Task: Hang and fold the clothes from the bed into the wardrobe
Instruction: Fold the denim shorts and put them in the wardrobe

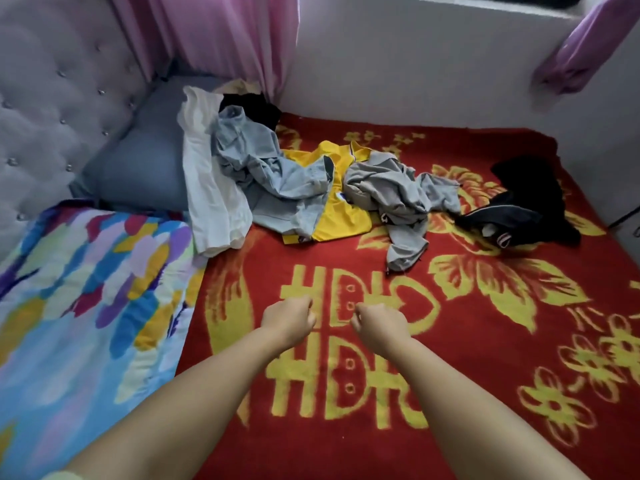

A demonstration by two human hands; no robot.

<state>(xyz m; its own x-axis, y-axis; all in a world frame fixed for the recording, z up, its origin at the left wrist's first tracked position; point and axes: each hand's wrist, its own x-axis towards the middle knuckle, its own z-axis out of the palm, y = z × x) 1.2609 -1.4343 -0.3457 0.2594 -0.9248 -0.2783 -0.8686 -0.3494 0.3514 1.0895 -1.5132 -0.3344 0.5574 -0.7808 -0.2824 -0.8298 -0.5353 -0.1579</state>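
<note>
Red blanket (450, 393) with big yellow flowers and lettering covers most of the bed, with a padded grey headboard (52, 116) off to the left and pink curtains (221, 36) at the far wall. All the clothes are still heaped toward the far side: a white garment (211, 188) draped over the blue-grey pillow (138, 168), a pale blue shirt (273, 181) lying over a yellow jersey (343, 216), a grey top (398, 195) just right of that, and a black piece (519, 216) further right. No wardrobe in view.

Both arms reach out over the near part of the blanket. The left hand (289, 318) and right hand (379, 327) sit close together, fingers curled in, holding nothing and well short of the pile.

So this looks like the very start, nothing picked yet. Next move probably means reaching further out and grabbing one item, likely the grey top or the jersey since they're nearest, then shaking it loose from the tangle.
</note>
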